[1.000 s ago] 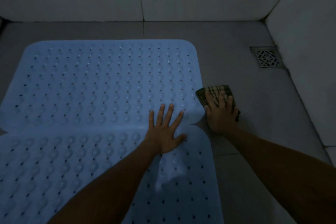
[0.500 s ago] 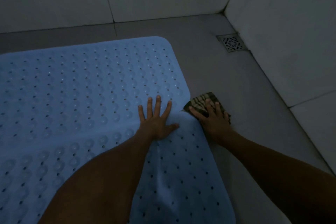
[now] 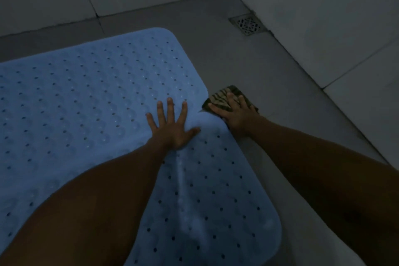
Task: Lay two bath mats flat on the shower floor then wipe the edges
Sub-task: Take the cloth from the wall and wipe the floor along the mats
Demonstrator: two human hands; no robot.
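Grip status: left hand (image 3: 172,129) flat, fingers straight and spread, pressing on the seam where the far mat (image 3: 90,97) meets the near mat (image 3: 205,201). Right hand (image 3: 234,114) flat on the striped cloth (image 3: 224,95), fingers extended, pressing it to the shower floor (image 3: 248,67); no pinch visible.

Position: both mats lie flat, w/ the cloth touching the right edge at the seam notch, just right of the left hand.

Key relation: the mats' right edge runs near-to-far, directly left of the cloth. Right hand is nearer; next wipe stroke should prob. track along that edge. Drain (image 3: 248,25) sits well apart, in the far corner.
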